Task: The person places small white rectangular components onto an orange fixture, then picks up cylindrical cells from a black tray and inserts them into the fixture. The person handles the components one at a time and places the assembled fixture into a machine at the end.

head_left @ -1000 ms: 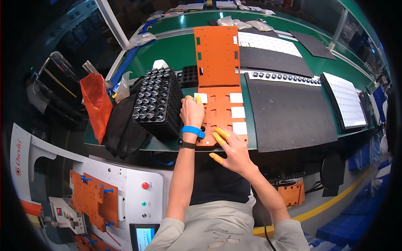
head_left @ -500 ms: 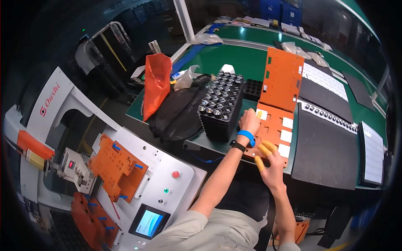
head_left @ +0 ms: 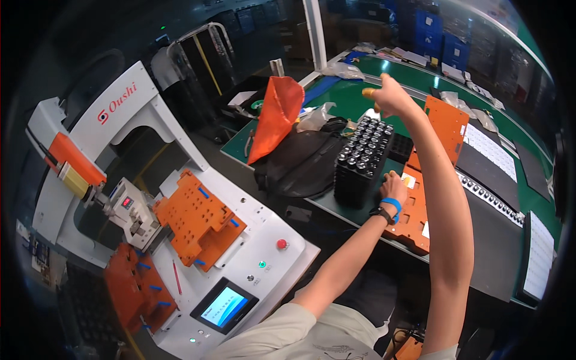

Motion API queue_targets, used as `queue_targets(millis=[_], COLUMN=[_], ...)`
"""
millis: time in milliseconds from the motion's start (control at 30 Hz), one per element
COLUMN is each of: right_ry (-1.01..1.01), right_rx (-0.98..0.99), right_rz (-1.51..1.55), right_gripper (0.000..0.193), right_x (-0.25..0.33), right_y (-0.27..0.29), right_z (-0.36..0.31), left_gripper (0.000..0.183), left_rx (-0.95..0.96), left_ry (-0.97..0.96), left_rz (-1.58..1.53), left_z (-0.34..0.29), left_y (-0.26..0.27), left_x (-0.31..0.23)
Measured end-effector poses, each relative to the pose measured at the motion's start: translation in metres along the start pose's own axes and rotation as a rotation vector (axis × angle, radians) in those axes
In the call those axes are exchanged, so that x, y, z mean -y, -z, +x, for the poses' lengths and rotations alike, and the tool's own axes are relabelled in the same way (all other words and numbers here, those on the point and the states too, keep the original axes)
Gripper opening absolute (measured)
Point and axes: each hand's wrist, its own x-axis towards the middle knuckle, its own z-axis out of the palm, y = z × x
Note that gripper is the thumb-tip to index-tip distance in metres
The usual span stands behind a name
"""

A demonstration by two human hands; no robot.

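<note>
My left hand (head_left: pixel 392 188), with a blue wristband (head_left: pixel 393 207) and a dark watch, rests at the left side of an orange fixture plate (head_left: pixel 414 210). Its fingers are bent with the tips apart, close to a white rectangular piece (head_left: pixel 408 180) in the plate. Raised beyond the plate is my right hand (head_left: pixel 396 99), its fingers spread in yellow finger cots, nothing visible between them. Below and left of it stands a tall black holder (head_left: pixel 355 187) packed with shiny round-topped cylinders (head_left: pixel 365 147). A small white object (head_left: pixel 368 115) sits behind the holder.
On the left stands a white machine (head_left: pixel 225 252) with an orange jig (head_left: pixel 195 219), a screen (head_left: pixel 223 305) and a red button. A black bag (head_left: pixel 303 162) and orange sack (head_left: pixel 276 117) lie left of the holder. A dark mat (head_left: pixel 492 258) and cylinder strip (head_left: pixel 489 195) are right.
My right hand has lifted off the orange plate and reached far forward, above the table beyond the black holder. My left hand stays at the plate. The whole view has shifted leftward.
</note>
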Motion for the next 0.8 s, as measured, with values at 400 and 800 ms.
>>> queue_targets(millis=[400,800], right_ry=[0.02,-0.016], right_rx=[-0.027,-0.11], right_rz=[-0.291,-0.289], right_gripper=[0.054,0.028], right_x=[-0.017,-0.087], right_y=[-0.02,-0.01], right_z=[0.0,-0.029], left_gripper=[0.03,0.04], left_rx=[-0.117,0.746], left_ry=[-0.187,0.326], left_rz=[-0.177,-1.792], left_z=[-0.052,-0.166], left_y=[0.04,0.091], left_x=[-0.018,0.013])
